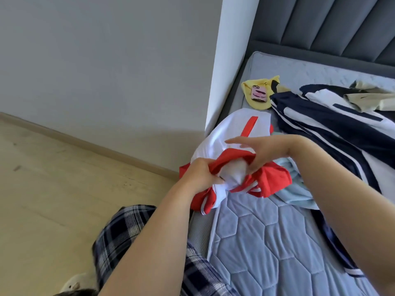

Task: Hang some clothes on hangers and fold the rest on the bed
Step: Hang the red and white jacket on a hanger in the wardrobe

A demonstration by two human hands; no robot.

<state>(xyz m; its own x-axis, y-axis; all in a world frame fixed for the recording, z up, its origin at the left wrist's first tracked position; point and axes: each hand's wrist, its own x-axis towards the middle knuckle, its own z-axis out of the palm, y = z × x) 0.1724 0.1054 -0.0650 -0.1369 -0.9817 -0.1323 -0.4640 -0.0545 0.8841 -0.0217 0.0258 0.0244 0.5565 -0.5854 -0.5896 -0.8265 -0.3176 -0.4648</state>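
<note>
Head view shows both hands at the middle of the frame, working on one white and red shirt (230,133). The left hand (201,174) is clenched around the red edge of the shirt, with the fingers curled tightly into the cloth. The right hand (265,152) comes from the right side and pinches the same red edge with the thumb and the lower fingers, while its index finger stays stretched out to the left over the white part. Between the two hands the red edge is pulled open and white cloth is seen inside it.

One part of the shirt lies on the bed (267,242) just above the hands, near the left border of the mattress, and the red part hangs below the hands.

To the right of the shirt, partly under it, lies a light blue garment (299,193). Further to the right a navy and white jacket (333,129) is spread over the bed, and a beige garment (367,99) lies on it in the upper right. Above the shirt lies a yellow garment (256,103) with a phone (259,94) in a pink case on top. A grey padded headboard (331,24) stands at the top right. Plaid trousers (128,231) of the person are seen at the bottom, over the wooden floor (53,189).
</note>
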